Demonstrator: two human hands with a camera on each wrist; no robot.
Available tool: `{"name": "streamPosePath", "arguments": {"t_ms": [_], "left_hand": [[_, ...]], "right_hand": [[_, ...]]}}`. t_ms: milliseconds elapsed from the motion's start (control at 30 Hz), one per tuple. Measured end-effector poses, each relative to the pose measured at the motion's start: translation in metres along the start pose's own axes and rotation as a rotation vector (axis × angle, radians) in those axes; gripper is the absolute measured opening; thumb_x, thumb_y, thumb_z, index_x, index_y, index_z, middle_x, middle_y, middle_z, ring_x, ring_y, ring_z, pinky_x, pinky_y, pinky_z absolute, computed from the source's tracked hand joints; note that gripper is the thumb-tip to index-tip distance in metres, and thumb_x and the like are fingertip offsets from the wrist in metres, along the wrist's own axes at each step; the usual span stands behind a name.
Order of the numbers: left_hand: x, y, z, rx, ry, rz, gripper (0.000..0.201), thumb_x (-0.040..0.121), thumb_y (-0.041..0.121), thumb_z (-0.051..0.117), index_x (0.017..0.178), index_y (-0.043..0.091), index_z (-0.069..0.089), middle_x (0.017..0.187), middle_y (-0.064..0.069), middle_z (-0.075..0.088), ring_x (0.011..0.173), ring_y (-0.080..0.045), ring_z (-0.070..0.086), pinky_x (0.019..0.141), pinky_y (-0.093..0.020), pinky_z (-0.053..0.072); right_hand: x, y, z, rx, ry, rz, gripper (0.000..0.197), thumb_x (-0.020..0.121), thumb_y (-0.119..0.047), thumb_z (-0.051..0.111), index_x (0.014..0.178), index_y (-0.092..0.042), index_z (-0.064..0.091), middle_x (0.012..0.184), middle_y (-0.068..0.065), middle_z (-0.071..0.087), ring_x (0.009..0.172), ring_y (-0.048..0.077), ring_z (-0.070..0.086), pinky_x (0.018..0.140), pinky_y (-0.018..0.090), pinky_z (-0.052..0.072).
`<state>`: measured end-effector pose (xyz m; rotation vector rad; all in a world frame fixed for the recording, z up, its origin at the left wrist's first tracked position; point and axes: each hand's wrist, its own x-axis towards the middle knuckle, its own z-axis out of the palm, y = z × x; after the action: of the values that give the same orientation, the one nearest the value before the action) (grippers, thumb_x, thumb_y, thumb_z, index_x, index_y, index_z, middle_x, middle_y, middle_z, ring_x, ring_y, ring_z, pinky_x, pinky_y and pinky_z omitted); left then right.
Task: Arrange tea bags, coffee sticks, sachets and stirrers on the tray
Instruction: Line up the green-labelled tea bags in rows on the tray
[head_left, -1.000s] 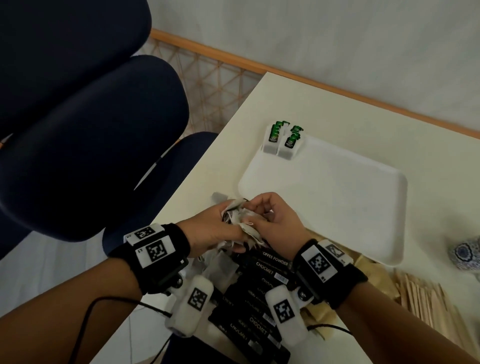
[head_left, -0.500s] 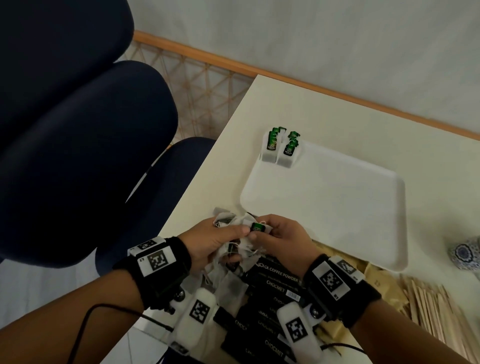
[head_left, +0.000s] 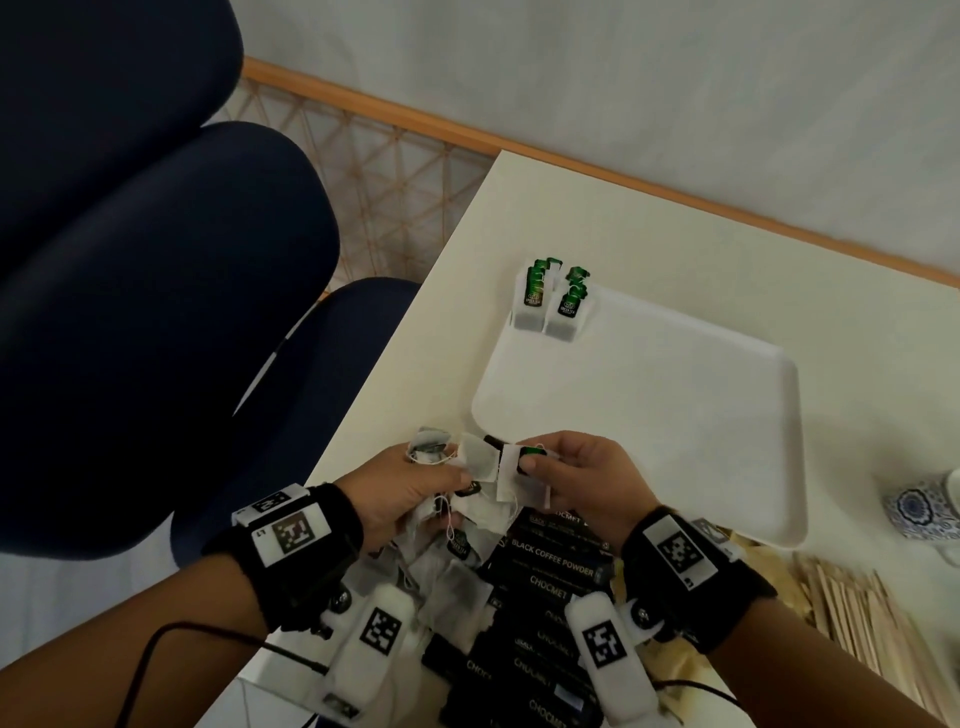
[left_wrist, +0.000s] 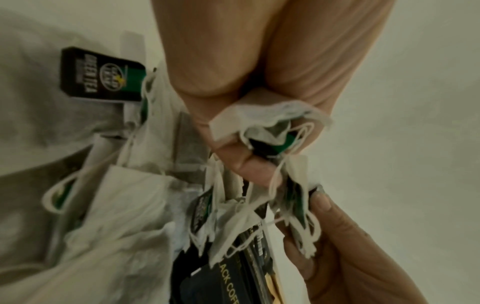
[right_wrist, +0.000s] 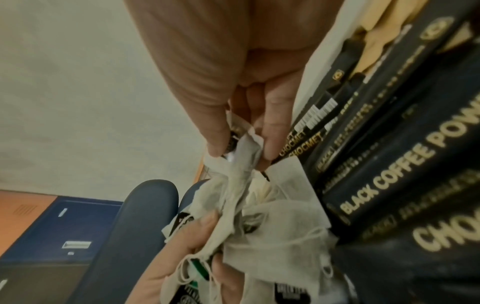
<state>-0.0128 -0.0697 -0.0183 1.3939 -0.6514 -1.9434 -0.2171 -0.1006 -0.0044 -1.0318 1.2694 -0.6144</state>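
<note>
Your hands meet just off the near left corner of the tray (head_left: 639, 415), close to the table's left edge, where the chair (head_left: 156, 312) stands alongside. Your left hand (head_left: 410, 488) clutches a tangled bunch of tea bags (head_left: 475, 462) with strings trailing; your right hand (head_left: 582, 483) pinches one bag (head_left: 511, 462) and its green tag between thumb and fingers, touching the bunch. Most of the tray floor lies bare; only its far left corner is taken, by two short rows of tea bags (head_left: 550, 301) standing upright against the rim. Near you, under your wrists, black coffee sticks (head_left: 550, 571) lie piled, lettered "BLACK COFFEE POWDER" and "CHOCMET". Tan sachets (head_left: 763, 561) sit right of them, and wooden stirrers (head_left: 852, 613) are heaped further right, by the tray's near right corner. A blue-patterned cup (head_left: 919, 509) stands at the right edge of the head view. The left wrist view gives what the head view cannot: a loose tag (left_wrist: 101, 76) reading "GREEN TEA", and your curled fingers (left_wrist: 249, 162) closed on crumpled bags (left_wrist: 265, 121). The right wrist view shows your thumb and fingertips (right_wrist: 221, 131) nipping the bag's top, with barcodes on the sticks (right_wrist: 389, 168) beside them.
</note>
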Motion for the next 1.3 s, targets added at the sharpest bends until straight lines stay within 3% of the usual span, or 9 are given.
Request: {"name": "streamPosePath", "arguments": {"t_ms": [133,233,333,433,600,800,933,1067,1300], "left_hand": [[0.000,0.011,-0.002,-0.041,0.054,0.007,0.033,0.085,-0.005,0.063,0.118,-0.005,0.059,0.097,-0.023,0.068,0.062,-0.022,0.066,0.048,-0.025,0.052],[0.003,0.018,-0.006,-0.079,0.077,0.015,0.050,0.080,-0.004,0.069,0.127,-0.003,0.052,0.112,-0.029,0.064,0.072,-0.027,0.066,0.051,-0.027,0.054],[0.006,0.025,-0.007,-0.074,0.045,0.011,0.040,0.084,-0.005,0.063,0.123,-0.003,0.057,0.112,-0.027,0.066,0.077,-0.028,0.066,0.053,-0.028,0.055],[0.010,0.028,-0.007,-0.061,0.040,0.001,0.039,0.084,-0.004,0.063,0.123,-0.002,0.057,0.105,-0.023,0.068,0.075,-0.026,0.066,0.053,-0.027,0.054],[0.017,0.033,-0.009,-0.035,0.034,-0.005,0.036,0.085,-0.003,0.063,0.121,-0.002,0.059,0.098,-0.017,0.071,0.071,-0.019,0.069,0.051,-0.025,0.054],[0.024,0.049,-0.011,-0.035,-0.015,-0.012,0.026,0.086,-0.001,0.062,0.112,0.000,0.064,0.099,-0.019,0.070,0.069,-0.023,0.068,0.053,-0.030,0.057],[0.034,0.057,-0.013,-0.059,-0.006,0.005,0.035,0.084,-0.003,0.063,0.119,-0.001,0.059,0.111,-0.023,0.067,0.076,-0.023,0.068,0.052,-0.028,0.055],[0.045,0.066,-0.016,-0.044,0.005,0.027,0.042,0.083,0.001,0.066,0.124,-0.002,0.056,0.112,-0.023,0.067,0.077,-0.022,0.066,0.052,-0.027,0.052],[0.064,0.081,-0.022,-0.110,0.033,0.070,0.026,0.085,-0.001,0.063,0.096,0.020,0.055,0.088,-0.006,0.070,0.075,-0.016,0.066,0.059,-0.029,0.056]], "right_hand": [[0.009,-0.005,-0.014,-0.336,0.079,-0.154,0.014,0.085,-0.013,0.068,0.087,-0.026,0.075,0.088,-0.001,0.072,0.083,0.010,0.066,0.083,0.023,0.052],[0.011,-0.017,-0.022,-0.715,0.075,-0.251,0.017,0.089,-0.023,0.064,0.097,-0.034,0.073,0.086,-0.012,0.063,0.076,-0.004,0.056,0.069,0.004,0.039],[0.014,-0.029,-0.029,-0.785,0.065,-0.231,0.013,0.090,-0.026,0.061,0.093,-0.037,0.068,0.074,-0.013,0.067,0.059,0.001,0.056,0.061,0.015,0.045],[0.019,-0.035,-0.035,-0.930,0.095,-0.238,0.012,0.090,-0.034,0.059,0.082,-0.043,0.060,0.078,-0.021,0.064,0.073,-0.002,0.057,0.068,0.022,0.044],[0.029,-0.041,-0.037,-0.748,0.171,-0.269,0.012,0.085,-0.024,0.066,0.078,-0.033,0.065,0.082,-0.015,0.069,0.081,0.001,0.062,0.068,0.012,0.045],[0.054,-0.057,-0.037,-0.782,0.235,-0.236,0.008,0.084,-0.023,0.063,0.078,-0.029,0.065,0.076,-0.009,0.068,0.072,0.013,0.062,0.070,0.033,0.053],[0.078,-0.069,-0.038,-0.779,0.229,-0.272,0.017,0.087,-0.016,0.061,0.080,-0.032,0.063,0.080,-0.013,0.067,0.065,-0.001,0.057,0.067,0.022,0.049],[0.105,-0.077,-0.037,-0.820,0.157,-0.287,0.024,0.088,-0.012,0.058,0.098,-0.034,0.063,0.089,-0.011,0.068,0.086,0.004,0.062,0.077,0.023,0.049],[0.156,-0.087,-0.035,-0.883,0.139,-0.252,0.026,0.089,-0.013,0.055,0.108,-0.031,0.061,0.089,-0.011,0.067,0.090,0.014,0.063,0.077,0.032,0.053]]}}
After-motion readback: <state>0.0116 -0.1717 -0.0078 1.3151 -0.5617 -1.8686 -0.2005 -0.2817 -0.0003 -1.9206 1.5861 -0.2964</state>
